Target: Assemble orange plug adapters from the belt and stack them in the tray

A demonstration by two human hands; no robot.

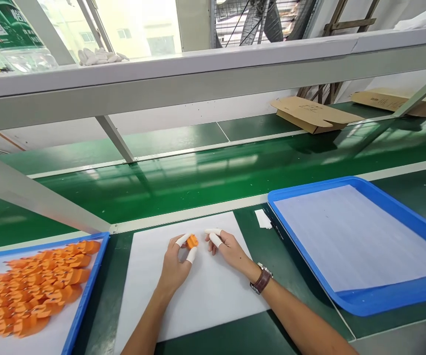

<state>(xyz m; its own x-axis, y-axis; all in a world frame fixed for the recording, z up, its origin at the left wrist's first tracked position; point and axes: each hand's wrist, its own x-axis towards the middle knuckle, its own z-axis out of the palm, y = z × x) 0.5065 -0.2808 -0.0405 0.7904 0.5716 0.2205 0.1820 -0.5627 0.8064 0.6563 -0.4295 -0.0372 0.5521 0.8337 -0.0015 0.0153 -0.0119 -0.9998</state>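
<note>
My left hand (178, 261), with white finger cots on thumb and index finger, grips a small orange plastic part (192, 241) over a white sheet (198, 296). Just right of it, my right hand (225, 246) also wears white finger cots; its thumb and index finger are a little apart, and I see nothing between them. A watch with a brown strap is on the right wrist. At the left, many similar orange pieces (31, 291) stand in rows in a blue tray (87, 301).
A second blue tray (368, 305) lined with white paper lies at the right. Beside it are a small white paper piece (263, 219) and a dark thin pen-like item (276, 228). Beyond the bench run a green belt (198, 177), a raised rail (198, 79) and flattened cardboard boxes (312, 114).
</note>
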